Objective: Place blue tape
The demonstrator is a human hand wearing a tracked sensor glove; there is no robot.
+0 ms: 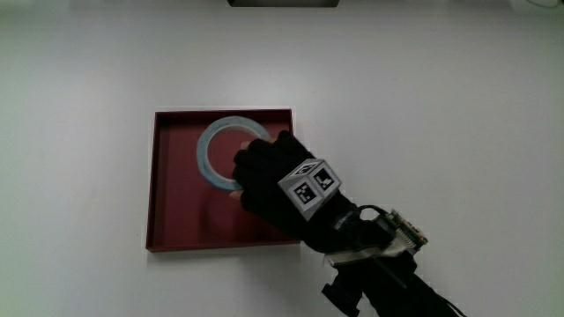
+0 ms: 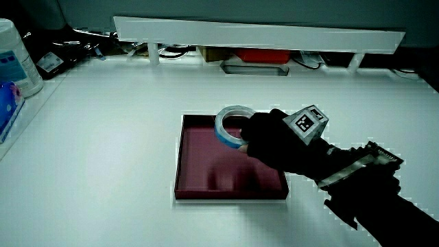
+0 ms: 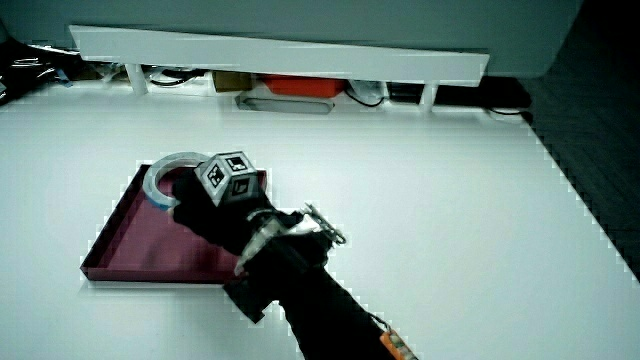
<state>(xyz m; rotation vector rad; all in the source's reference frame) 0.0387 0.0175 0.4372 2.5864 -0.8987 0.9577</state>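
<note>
Blue tape (image 1: 214, 148): one roll, pale blue ring, sat within the walls of the dark red tray (image 1: 176, 220), in the part of the tray farther from the person. Whether it rested on the tray floor or was lifted slightly could not be told from the main view; in a side view (image 2: 230, 123) the ring stood tilted, its upper rim above the tray wall.

Hand (image 1: 273, 172): one, black-gloved, over the tray on the person's side of the roll. Fingers were curled onto the rim of the roll nearest the person, gripping it. The patterned cube (image 1: 310, 186) sat on the back of the glove; the forearm ran from the tray back toward the person's edge of the table (image 1: 441, 106).

Tray contents: the tape roll only; the rest of the floor showed bare red.

Counts: one tray, one tape roll, one hand, one cube.

View differences: the main view showed the tray as a full square and the ring as an open circle. Both side views showed the low white partition (image 2: 260, 34) at the table's end, with cables and a red-orange object under it. A side view also showed white bottles (image 2: 14, 58) at the table's edge, well apart from the tray. In a side view (image 3: 222, 200) the hand covered much of the roll (image 3: 160, 180).
</note>
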